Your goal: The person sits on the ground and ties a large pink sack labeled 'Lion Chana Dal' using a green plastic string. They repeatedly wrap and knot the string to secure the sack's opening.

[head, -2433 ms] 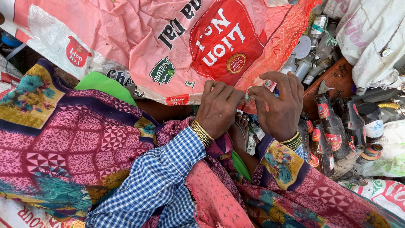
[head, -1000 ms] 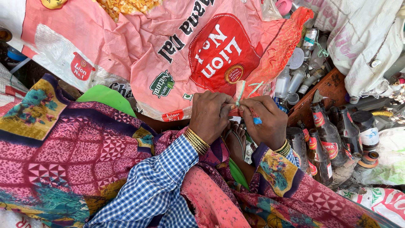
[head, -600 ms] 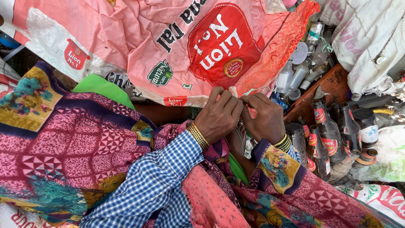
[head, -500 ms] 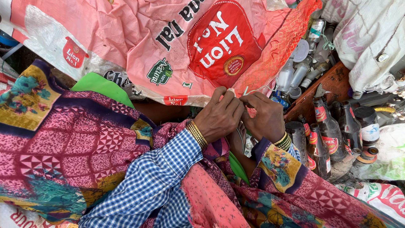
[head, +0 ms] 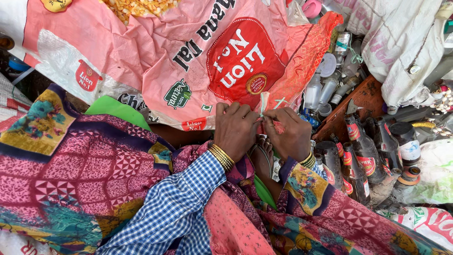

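Note:
My left hand (head: 236, 130) and my right hand (head: 289, 132) meet at the lower edge of a large pink woven sack (head: 188, 52). Both pinch a thin pale strip of string (head: 265, 101) that sticks up between the fingers at the sack's edge. The left wrist carries gold bangles over a blue checked sleeve; the right wrist has bangles too. What lies under the hands is hidden.
Brown glass bottles (head: 356, 156) lie heaped at the right, clear plastic bottles (head: 325, 85) behind them. A white cloth sack (head: 401, 47) fills the upper right. Patterned pink and purple fabric (head: 80, 174) covers my lap. A green sheet (head: 111, 107) shows at left.
The hands stayed together at the sack's edge; the fingers shifted and a pale strip now stands up between them. The view tilted slightly.

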